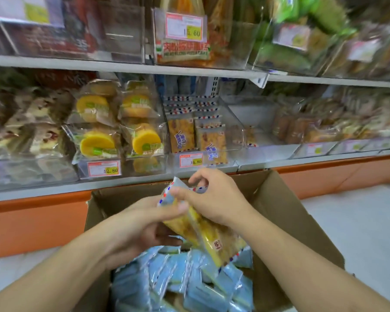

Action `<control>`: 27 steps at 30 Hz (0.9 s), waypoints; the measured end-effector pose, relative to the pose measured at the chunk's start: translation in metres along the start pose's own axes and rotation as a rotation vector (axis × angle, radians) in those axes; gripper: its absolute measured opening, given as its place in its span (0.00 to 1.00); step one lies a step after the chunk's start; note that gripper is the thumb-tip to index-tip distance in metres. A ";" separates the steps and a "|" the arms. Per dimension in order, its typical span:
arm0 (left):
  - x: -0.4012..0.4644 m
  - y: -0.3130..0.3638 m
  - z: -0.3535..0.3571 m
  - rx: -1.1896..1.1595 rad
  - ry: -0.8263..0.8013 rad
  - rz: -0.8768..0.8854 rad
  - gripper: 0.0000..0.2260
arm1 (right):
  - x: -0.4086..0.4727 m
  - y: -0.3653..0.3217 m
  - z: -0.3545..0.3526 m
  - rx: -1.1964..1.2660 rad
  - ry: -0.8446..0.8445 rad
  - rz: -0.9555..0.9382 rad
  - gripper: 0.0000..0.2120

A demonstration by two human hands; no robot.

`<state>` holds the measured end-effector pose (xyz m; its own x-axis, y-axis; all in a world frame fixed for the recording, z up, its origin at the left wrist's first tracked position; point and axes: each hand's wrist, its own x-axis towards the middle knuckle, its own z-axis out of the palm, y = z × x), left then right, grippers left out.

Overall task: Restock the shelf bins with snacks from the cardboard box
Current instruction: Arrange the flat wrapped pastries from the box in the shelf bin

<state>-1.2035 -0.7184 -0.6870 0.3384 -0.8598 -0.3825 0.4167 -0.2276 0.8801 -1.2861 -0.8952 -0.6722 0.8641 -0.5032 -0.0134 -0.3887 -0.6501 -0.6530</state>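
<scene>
From my head camera, my left hand (142, 224) and right hand (214, 197) both curl their fingers around a snack packet (203, 230), held up over the cardboard box (286, 212). The box is full of blue packets (178, 278). The striped-packet bin (200, 131) is partly filled, so I think lots is left.

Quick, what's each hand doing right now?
Left hand: grips the lower side of a snack packet.
Right hand: pinches the same packet's top edge.
</scene>
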 end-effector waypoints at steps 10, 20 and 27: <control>0.029 -0.004 0.000 0.007 0.368 0.128 0.18 | 0.025 0.019 -0.001 0.633 -0.112 0.280 0.28; 0.028 0.020 -0.014 -0.012 0.392 0.186 0.18 | 0.028 0.040 -0.035 0.429 -0.166 0.035 0.11; 0.028 0.033 -0.018 -0.032 0.455 0.223 0.09 | 0.033 0.047 -0.058 0.532 -0.072 0.079 0.08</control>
<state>-1.1647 -0.7418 -0.6741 0.7525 -0.5978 -0.2765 0.3156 -0.0412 0.9480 -1.2945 -0.9748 -0.6594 0.8657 -0.4865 -0.1178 -0.2541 -0.2243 -0.9408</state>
